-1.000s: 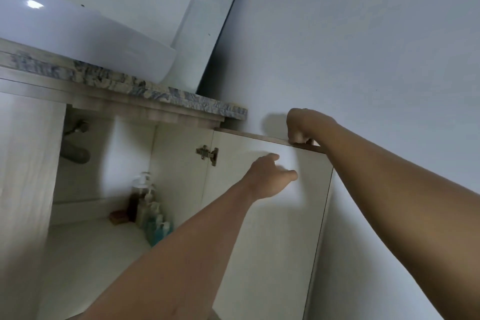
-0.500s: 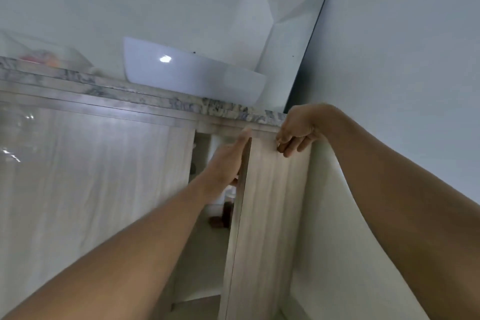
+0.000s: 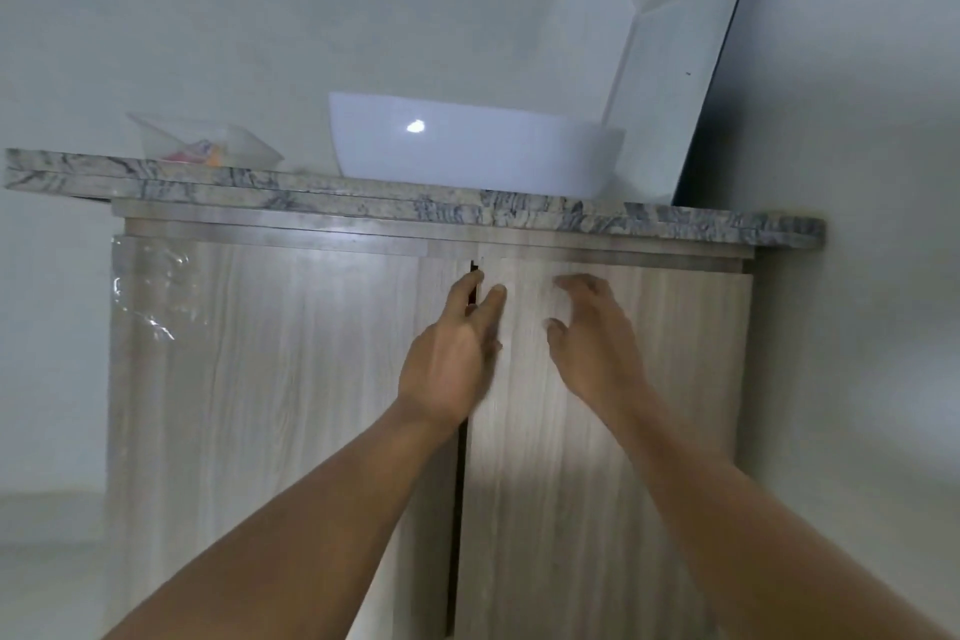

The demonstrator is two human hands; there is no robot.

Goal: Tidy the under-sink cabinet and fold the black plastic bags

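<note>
The cabinet (image 3: 426, 244) stands under the counter (image 3: 363, 200), in the middle of the scene, its right side near the right wall (image 3: 857, 327). Its two doors face the camera. The left door (image 3: 285, 379) and the right door (image 3: 675, 379) nearly meet, with a thin dark gap (image 3: 460, 483) running down between them from top to bottom. What is inside is hidden.

The left hand (image 3: 452, 353) is on the gap near the top of the doors. Its fingers (image 3: 470, 288) are straight and point up, lying across the seam over the inner edges of both doors; it grips nothing. The hand is a little blurred, so how hard it presses cannot be told.

The right hand (image 3: 592, 343) is just right of it, in front of the upper part of the right door. Its fingers (image 3: 576, 283) are spread and loosely bent and hold nothing. Whether the tips touch the wood cannot be told. The two hands are close but apart, and both forearms reach in from the near edge.

Clear film (image 3: 150, 286) clings, wrinkled and shiny, to the upper left corner of the left door.

On the counter, above the doors, sits a white basin (image 3: 467, 146). Left of it is a clear tub (image 3: 208, 140) with something pink and orange inside, too blurred to name. Right of the basin a mirror (image 3: 675, 68) leans in the far right corner. The far wall (image 3: 208, 16) is pale with a few dark marks. A strip of pale floor (image 3: 47, 561) shows at the near left.
</note>
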